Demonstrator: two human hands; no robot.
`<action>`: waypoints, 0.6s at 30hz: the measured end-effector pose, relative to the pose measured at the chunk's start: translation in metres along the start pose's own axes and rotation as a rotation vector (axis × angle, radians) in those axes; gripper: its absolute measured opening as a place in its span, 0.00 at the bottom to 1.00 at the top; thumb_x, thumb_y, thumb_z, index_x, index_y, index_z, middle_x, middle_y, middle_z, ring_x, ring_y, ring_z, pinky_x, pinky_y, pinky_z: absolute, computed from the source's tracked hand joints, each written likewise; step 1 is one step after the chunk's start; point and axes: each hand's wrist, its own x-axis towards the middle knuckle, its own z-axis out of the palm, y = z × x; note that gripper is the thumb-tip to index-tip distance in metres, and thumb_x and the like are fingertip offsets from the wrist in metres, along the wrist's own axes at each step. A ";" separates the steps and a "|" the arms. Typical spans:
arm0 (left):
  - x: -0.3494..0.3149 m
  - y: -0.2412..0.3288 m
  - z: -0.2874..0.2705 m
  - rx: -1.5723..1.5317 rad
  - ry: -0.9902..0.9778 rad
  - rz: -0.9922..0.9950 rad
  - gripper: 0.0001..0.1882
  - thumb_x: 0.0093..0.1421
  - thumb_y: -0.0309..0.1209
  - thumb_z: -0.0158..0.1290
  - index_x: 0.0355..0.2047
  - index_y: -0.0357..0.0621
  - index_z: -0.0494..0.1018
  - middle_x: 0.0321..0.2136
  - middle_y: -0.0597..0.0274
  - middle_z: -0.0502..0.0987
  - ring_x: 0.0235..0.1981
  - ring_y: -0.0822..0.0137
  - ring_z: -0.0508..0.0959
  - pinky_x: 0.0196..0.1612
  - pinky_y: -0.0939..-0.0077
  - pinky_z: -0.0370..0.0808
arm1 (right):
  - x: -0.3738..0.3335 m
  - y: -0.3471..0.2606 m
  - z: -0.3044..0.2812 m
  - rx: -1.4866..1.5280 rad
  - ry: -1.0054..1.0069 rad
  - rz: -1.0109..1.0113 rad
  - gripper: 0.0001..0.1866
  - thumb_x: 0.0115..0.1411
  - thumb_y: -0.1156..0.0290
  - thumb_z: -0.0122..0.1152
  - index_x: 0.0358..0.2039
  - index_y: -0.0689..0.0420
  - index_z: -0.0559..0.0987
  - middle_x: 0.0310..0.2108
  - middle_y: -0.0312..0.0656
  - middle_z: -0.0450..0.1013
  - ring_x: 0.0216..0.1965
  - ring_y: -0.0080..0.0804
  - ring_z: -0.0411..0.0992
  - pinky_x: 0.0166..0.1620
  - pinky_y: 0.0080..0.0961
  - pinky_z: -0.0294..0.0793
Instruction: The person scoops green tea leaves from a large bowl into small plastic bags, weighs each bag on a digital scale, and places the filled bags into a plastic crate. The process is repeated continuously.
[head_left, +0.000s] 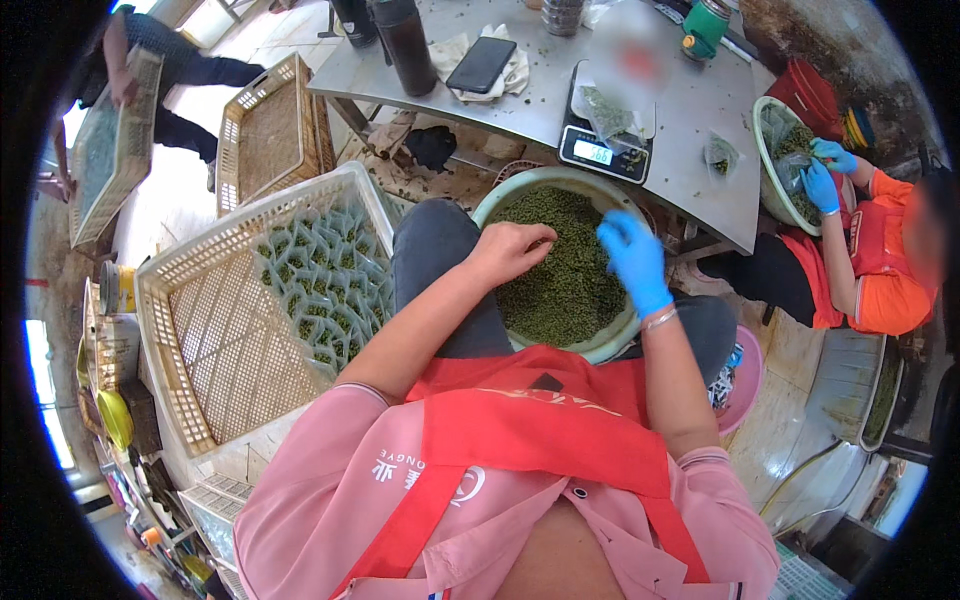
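Note:
Between my knees stands a pale green basin (488,207) filled with small round green peppercorns (560,290). Over its left side is my bare left hand (510,252), its fingers curled together; whatever they may hold is hidden. My right hand (634,258), in a blue glove, hangs over the right side of the basin with its fingers slightly apart, and I see nothing held in it. On the table just beyond the basin, a digital scale (604,152) with a lit display carries a clear bag of peppercorns (608,112).
At my left, a large plastic crate (215,330) holds rows of filled bags (325,285). Another filled bag (722,155) lies on the metal table (690,100), near a phone (482,65) and dark bottle (405,45). A gloved co-worker (880,240) handles a bag over another basin (765,180); far left, a person carries a crate (118,150).

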 end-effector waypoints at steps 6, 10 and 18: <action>-0.003 -0.004 0.004 0.049 -0.038 -0.125 0.10 0.55 0.36 0.52 0.36 0.50 0.76 0.24 0.55 0.78 0.27 0.55 0.79 0.30 0.64 0.74 | 0.096 -0.010 -0.021 0.605 0.318 0.215 0.19 0.55 0.70 0.60 0.47 0.62 0.72 0.33 0.43 0.75 0.25 0.26 0.74 0.28 0.21 0.74; -0.007 -0.004 -0.003 -0.013 0.045 -0.194 0.09 0.55 0.35 0.52 0.36 0.49 0.76 0.25 0.55 0.78 0.27 0.56 0.79 0.30 0.65 0.74 | 0.072 0.001 -0.005 0.569 0.090 0.307 0.13 0.56 0.71 0.59 0.41 0.61 0.75 0.30 0.42 0.75 0.23 0.26 0.73 0.26 0.20 0.73; 0.000 -0.008 0.006 0.012 -0.030 -0.169 0.10 0.55 0.35 0.53 0.36 0.48 0.76 0.25 0.55 0.78 0.28 0.57 0.79 0.31 0.67 0.75 | 0.086 -0.035 0.007 -0.401 0.208 0.010 0.26 0.54 0.63 0.59 0.55 0.42 0.69 0.25 0.43 0.75 0.26 0.38 0.74 0.30 0.34 0.73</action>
